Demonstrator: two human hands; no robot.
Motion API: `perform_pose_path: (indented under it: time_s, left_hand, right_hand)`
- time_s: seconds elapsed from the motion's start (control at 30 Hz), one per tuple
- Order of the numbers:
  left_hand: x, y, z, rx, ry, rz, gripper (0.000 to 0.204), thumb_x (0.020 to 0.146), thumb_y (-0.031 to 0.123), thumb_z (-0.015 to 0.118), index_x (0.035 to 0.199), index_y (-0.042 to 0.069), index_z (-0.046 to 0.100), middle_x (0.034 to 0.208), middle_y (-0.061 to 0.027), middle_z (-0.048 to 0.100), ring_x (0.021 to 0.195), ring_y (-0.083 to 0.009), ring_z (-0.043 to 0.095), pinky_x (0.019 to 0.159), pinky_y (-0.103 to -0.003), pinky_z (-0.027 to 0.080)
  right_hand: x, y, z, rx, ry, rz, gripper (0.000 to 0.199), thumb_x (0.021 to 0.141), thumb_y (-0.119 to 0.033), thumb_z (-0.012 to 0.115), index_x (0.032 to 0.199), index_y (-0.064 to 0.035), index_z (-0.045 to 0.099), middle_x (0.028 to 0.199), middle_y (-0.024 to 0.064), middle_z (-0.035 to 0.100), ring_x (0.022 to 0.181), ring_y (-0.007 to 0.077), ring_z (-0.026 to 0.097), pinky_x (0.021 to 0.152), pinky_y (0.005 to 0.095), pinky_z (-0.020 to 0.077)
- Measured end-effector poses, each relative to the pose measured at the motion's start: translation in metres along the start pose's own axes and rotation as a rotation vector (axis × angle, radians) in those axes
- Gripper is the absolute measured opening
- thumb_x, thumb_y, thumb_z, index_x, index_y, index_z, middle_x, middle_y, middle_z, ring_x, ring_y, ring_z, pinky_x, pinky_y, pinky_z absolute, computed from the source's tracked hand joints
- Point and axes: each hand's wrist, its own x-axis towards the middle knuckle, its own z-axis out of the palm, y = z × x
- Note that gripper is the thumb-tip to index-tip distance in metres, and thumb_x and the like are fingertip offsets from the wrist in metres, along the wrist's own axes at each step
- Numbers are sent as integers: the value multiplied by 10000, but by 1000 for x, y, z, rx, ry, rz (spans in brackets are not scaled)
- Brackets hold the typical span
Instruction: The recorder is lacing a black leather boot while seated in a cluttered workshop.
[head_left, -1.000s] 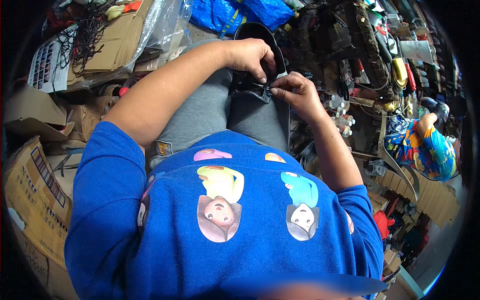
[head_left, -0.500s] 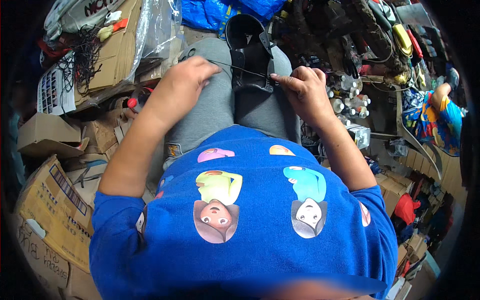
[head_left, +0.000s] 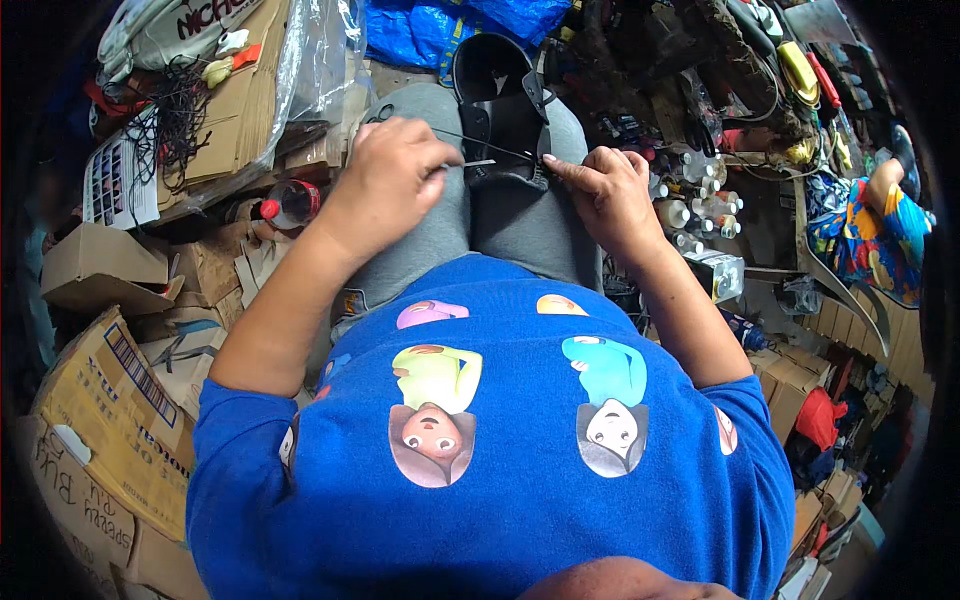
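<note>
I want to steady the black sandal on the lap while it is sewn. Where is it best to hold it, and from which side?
Probably at the near end of the black sandal, from the person's right, where the right hand already presses beside the strap. The left hand pulls the thread out leftward, so that side should remain free.

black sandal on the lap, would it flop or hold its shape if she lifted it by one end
The black sandal would probably keep its shape: its sole looks thick and lies flat across the knees. The straps look thin, so they may flop. Lifting it would likely drag the thread running from the left hand toward the right hand.
</note>
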Motion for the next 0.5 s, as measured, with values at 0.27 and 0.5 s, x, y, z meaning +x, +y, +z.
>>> perform_pose_path:
  time_s: [0.27,0.5]
  left_hand:
    - [17,-6,45,-48,120,46,217,718,123,680,915,206,717,737,19,527,843,-171,518,816,-364,324]
    - [17,-12,50,17,53,19,251,713,94,679,910,243,721,731,29,523,823,-167,512,801,-352,319]
  right_hand:
    - [21,40,-3,545,-317,115,399,735,-4,601,1049,-224,713,793,47,534,808,192,519,823,305,421]
    - [46,44,-14,638,-469,129,443,692,87,535,1033,-134,713,799,-2,494,831,140,477,799,250,398]
